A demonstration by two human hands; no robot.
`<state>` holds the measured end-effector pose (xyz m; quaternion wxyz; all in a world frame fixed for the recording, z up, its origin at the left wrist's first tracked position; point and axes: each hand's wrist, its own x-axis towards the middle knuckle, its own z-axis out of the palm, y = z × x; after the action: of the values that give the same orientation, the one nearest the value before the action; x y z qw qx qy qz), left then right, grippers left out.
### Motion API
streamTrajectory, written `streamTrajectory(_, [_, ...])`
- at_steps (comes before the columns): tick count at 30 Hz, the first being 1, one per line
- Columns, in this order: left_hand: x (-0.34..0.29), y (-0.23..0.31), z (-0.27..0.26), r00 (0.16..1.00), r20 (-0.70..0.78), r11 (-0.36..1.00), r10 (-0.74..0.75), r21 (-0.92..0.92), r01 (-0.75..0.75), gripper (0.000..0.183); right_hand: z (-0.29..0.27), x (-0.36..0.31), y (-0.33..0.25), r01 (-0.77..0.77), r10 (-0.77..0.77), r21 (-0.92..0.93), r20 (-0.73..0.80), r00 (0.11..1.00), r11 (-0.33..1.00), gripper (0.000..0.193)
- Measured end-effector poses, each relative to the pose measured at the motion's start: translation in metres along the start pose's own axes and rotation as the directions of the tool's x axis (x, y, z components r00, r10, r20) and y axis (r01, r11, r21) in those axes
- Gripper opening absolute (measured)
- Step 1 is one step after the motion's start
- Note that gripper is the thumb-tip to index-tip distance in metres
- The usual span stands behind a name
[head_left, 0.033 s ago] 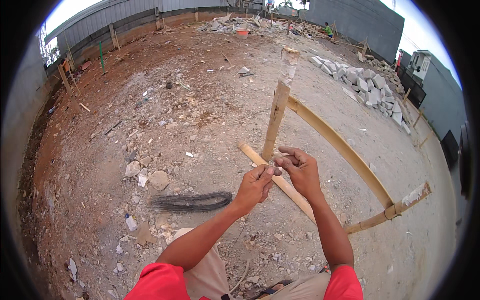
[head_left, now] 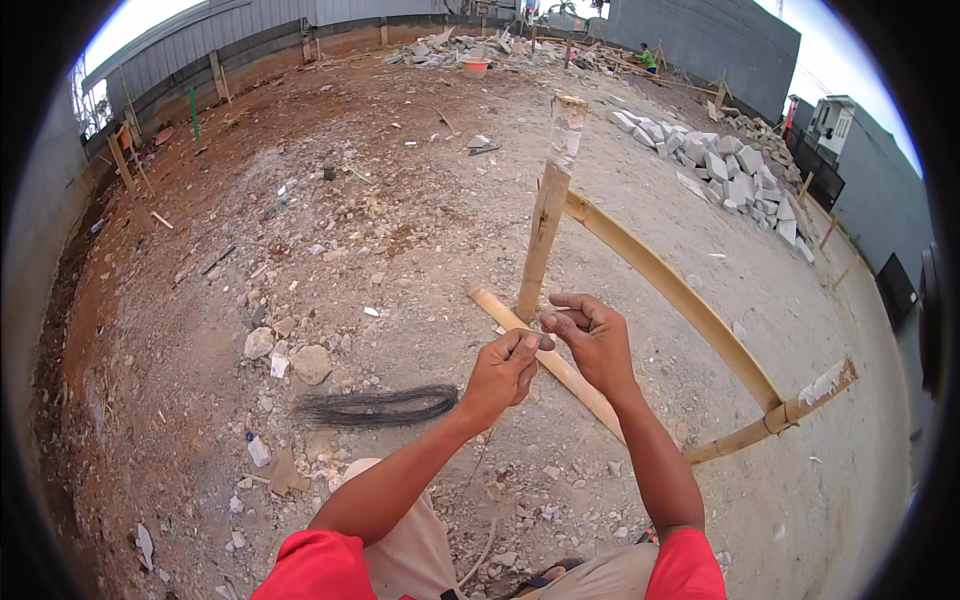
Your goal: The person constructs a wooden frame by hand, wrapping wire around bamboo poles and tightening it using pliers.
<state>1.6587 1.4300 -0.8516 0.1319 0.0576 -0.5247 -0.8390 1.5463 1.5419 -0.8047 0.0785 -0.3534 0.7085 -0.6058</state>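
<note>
Bamboo poles (head_left: pixel 680 290) frame gritty, stone-strewn ground as the left hand (head_left: pixel 503 372) and right hand (head_left: pixel 592 335) meet above them, fingertips pinched on something too thin to identify. A dark wire coil (head_left: pixel 380 405) lies nearby.

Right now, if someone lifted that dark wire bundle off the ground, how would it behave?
The wire bundle would probably sag and flex rather than stay stiff, since its thin strands already lie in a loose curve. It looks light for its length. Picked up by one end, strands might spread or slip apart; I see no tie holding them together.
</note>
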Motion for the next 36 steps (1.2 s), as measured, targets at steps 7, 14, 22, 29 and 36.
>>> streamTrajectory(7, [-0.009, 0.005, -0.002, 0.997, -0.068, 0.998, 0.021, -0.049, -0.024, 0.027, 0.006, -0.006, 0.000, 0.082, -0.079, -0.058, 0.050, 0.996, 0.995, 0.021])
streamTrajectory(14, [-0.011, 0.004, -0.002, 0.997, -0.070, 0.995, 0.041, -0.093, -0.047, 0.024, 0.008, -0.010, -0.003, 0.119, -0.113, -0.035, 0.140, 0.984, 0.992, 0.021])
streamTrajectory(22, [-0.011, 0.010, -0.003, 0.999, -0.008, 0.999, 0.053, -0.011, -0.053, 0.023, 0.002, -0.007, -0.007, -0.118, 0.086, 0.169, 0.185, 0.979, 0.978, 0.025])
streamTrajectory(29, [-0.010, 0.005, -0.001, 0.994, -0.051, 0.995, 0.095, 0.020, -0.094, 0.022, 0.002, -0.007, -0.001, -0.126, 0.103, 0.147, 0.157, 0.982, 0.981, 0.024])
streamTrajectory(36, [-0.012, 0.007, 0.001, 0.992, -0.090, 0.996, 0.086, 0.006, -0.086, 0.021, 0.008, -0.010, -0.007, -0.008, -0.012, 0.160, 0.118, 0.993, 0.987, 0.022])
